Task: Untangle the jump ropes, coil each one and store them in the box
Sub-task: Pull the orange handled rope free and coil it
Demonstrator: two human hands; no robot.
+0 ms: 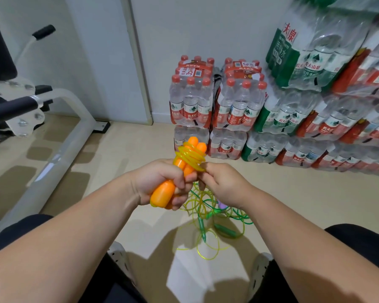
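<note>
At frame centre, the left hand (162, 182) grips two orange plastic jump-rope handles (162, 194) wound with yellow translucent cord (189, 158). The right hand (224, 184) pinches that cord's end. Below lies a tangle of green and yellow ropes (208, 217) on the floor (140, 145).

Your left hand (160, 182) and right hand (225, 184) are bare, and both forearms run bare from the fingers back to the lower edge of the view. Below and behind your fingers, black cloth covers the left thigh (15, 230) and the right thigh (359, 239). Under the fingers, between the thighs, you wear pale grey clog-style shoes. The left shoe (118, 256) has small round holes, and the right shoe (260, 272) is equally pale.
</note>
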